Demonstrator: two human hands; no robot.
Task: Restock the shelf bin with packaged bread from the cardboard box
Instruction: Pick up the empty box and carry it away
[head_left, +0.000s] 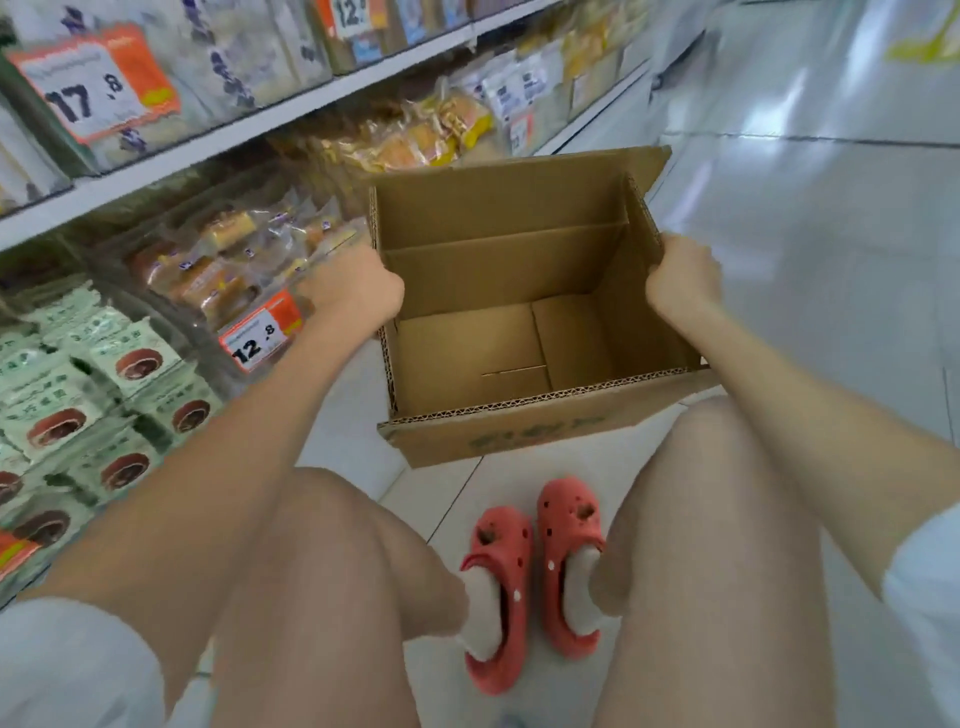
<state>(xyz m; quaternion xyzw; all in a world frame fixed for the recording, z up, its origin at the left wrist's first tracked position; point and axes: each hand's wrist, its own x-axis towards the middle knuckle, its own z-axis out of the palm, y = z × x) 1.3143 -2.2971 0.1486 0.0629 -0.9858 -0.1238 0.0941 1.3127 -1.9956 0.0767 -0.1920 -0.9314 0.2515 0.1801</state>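
Cardboard box (519, 291) held up between both hands, open top tilted toward the camera, inside bare down to the bottom flaps. Left hand (353, 291) clamped on the box's left wall at the upper rim, fingers curled over the corrugated edge, knuckles outward. Right hand (683, 283) gripping the right wall the same way, fingers wrapped over the rim, thumb side toward the camera. Box bottom hanging above the tiled floor (831, 234), near wall just beyond the knees.

Just left of the left hand's knuckles, nearly touching: shelf bin (171, 291) of clear plastic, filled with packaged bread (218, 270) in clear wrappers with purple print. Orange price tag reading 12.8 (260, 335) on the bin front, directly below the left wrist. Farther left and lower, stacks of white-and-green cake packets (78, 395). Beyond the fingertips of both hands, behind the box's far flap, yellow-wrapped buns (431, 130) on the same shelf level. Above, another shelf with a 17.8 tag (88, 93). Below the box, between the knees, red clogs (540, 577) over white socks.
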